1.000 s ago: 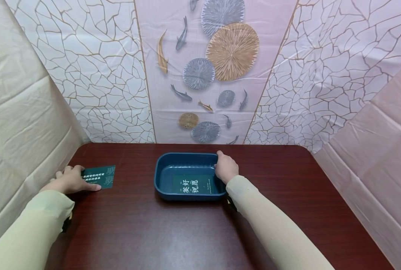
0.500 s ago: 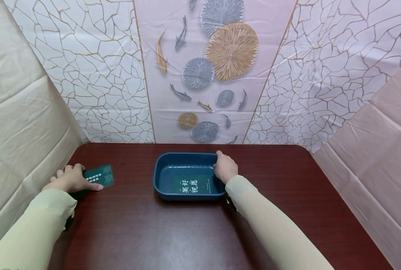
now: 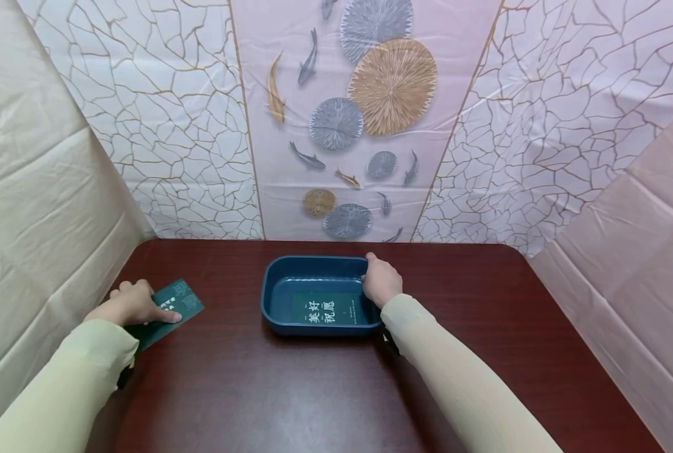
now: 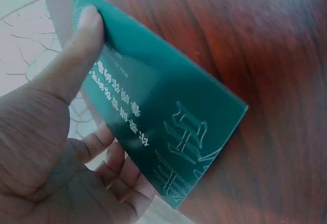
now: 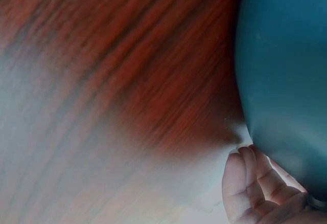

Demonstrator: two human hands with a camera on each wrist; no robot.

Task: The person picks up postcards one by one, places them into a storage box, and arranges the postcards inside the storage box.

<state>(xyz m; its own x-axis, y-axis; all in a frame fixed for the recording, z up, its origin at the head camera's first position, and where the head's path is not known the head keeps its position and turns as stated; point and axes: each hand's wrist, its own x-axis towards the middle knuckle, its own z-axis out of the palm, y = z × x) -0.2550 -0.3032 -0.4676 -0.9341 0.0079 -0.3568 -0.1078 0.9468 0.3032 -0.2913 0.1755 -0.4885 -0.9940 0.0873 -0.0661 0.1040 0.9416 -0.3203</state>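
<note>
At the left of the table, my left hand (image 3: 129, 306) pinches a dark green card (image 3: 182, 297) printed with white characters. The left wrist view shows the thumb on the card's printed face (image 4: 143, 81), with the curled fingers at its far side and the card tilted over the wood. My right hand (image 3: 381, 281) grips the right end of a deep blue rectangular bin (image 3: 308, 269), and its palm hides that part of the rim. Flat on the bin's floor lies another green card (image 3: 325, 308) with white lettering. In the right wrist view, curled fingers (image 5: 237, 185) meet the bin's outer wall (image 5: 286, 65).
The bin stands near the back of a dark red wooden table (image 3: 302, 390). A patterned cloth (image 3: 200, 126) hangs behind the table, and pale cloth walls (image 3: 41, 207) flank both sides.
My left hand has shifted a little right and turned the card, which now sits at a slant, its near corner showing below the hand. The right hand and bin stay put.
</note>
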